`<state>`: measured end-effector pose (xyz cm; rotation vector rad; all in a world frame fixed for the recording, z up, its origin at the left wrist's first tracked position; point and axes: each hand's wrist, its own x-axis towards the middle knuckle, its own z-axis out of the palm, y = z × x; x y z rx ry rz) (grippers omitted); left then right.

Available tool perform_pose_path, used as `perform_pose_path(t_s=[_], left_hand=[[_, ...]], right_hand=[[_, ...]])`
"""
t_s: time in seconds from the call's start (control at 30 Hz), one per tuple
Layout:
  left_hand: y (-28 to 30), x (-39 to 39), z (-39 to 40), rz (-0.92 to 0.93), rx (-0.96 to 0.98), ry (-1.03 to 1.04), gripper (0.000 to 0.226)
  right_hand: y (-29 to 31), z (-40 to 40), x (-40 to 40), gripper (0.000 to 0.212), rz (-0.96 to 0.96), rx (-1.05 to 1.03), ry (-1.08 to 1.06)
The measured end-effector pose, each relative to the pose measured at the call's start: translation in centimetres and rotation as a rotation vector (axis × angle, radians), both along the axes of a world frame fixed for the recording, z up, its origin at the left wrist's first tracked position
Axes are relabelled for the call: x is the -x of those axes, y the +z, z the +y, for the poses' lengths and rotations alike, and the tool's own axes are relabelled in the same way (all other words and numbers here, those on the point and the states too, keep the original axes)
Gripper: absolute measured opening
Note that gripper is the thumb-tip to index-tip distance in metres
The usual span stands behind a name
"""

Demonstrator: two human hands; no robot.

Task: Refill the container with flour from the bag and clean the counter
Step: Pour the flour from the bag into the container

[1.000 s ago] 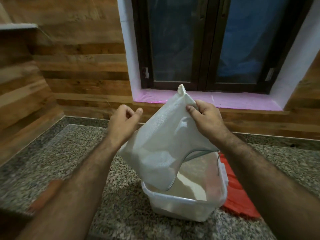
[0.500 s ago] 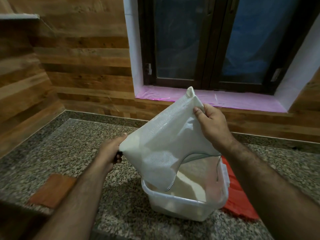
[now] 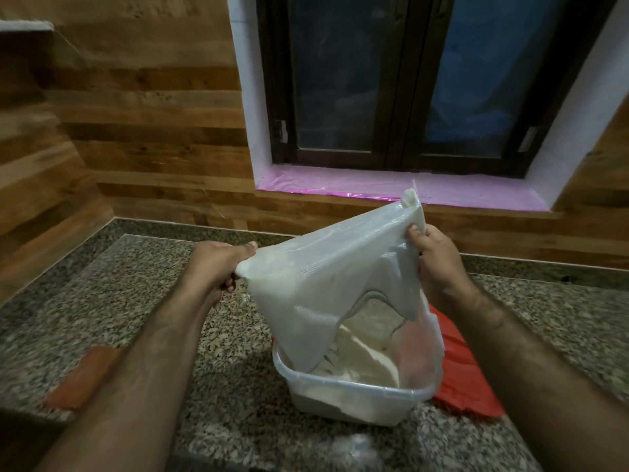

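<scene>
A speckled granite counter (image 3: 143, 294) runs along walls clad in brown wood planks, with a dark-framed window (image 3: 401, 80) at the far side above a sill covered in pink film (image 3: 476, 194). No brand, label or readable writing shows on anything here.

Both forearms reach forward from the near edge. The left hand (image 3: 218, 264) sits left of centre, knuckles up, its fingers and thumb curled round the lower left corner of the white plastic bag (image 3: 326, 277). The right hand (image 3: 439, 264), higher and to the right, pinches the bag's upper corner, thumb on the near face. The bag is held upside down and slanted between the two hands, its open mouth hanging into the clear plastic container (image 3: 354, 400), which stands on the counter at near right. Flour (image 3: 357, 362) lies heaped inside the container. A red cloth (image 3: 466, 376) lies just right of and behind the container, touching it. A flat reddish-brown piece (image 3: 85, 378) lies on the counter at near left, partly behind the left forearm. A faint pale smudge (image 3: 350, 446) marks the counter nearer than the container
</scene>
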<state>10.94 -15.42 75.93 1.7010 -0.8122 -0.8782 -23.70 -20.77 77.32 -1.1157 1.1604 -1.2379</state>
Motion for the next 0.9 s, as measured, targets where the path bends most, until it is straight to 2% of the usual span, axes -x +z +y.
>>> perform_pose_path(t_s=[0.17, 0.3, 0.43, 0.5, 0.63, 0.73, 0.8, 0.9], left_hand=[[3.1, 1.6, -0.5, -0.093, -0.03, -0.033, 0.031], [5.7, 2.9, -1.1, -0.144, 0.033, -0.075, 0.032], [6.9, 3.9, -2.0, -0.24, 0.056, -0.143, 0.033], [7.2, 4.3, -2.4, -0.295, 0.053, -0.148, 0.036], [7.5, 4.8, -2.7, -0.38, 0.084, -0.16, 0.043], [7.9, 4.6, -2.9, -0.472, 0.049, -0.122, 0.032], [8.0, 4.4, -3.1, -0.507, 0.009, -0.121, 0.027], [7.5, 4.3, -3.3, -0.502, 0.0, -0.132, 0.026]], right_hand=[[-1.9, 0.2, 1.6, 0.022, -0.045, -0.062, -0.068], [-2.8, 0.8, 2.8, 0.023, -0.128, -0.093, -0.105], [-2.3, 1.5, 4.0, 0.048, -0.249, -0.073, -0.05], [-1.6, 1.7, 4.4, 0.047, -0.244, -0.086, -0.002], [-0.9, 1.2, 5.0, 0.032, -0.04, -0.038, -0.063], [-0.1, 0.6, 5.8, 0.05, 0.119, 0.074, -0.104], [0.7, 0.6, 6.0, 0.065, 0.356, 0.2, -0.115], [2.3, 1.0, 4.7, 0.083, 0.84, 0.322, 0.0]])
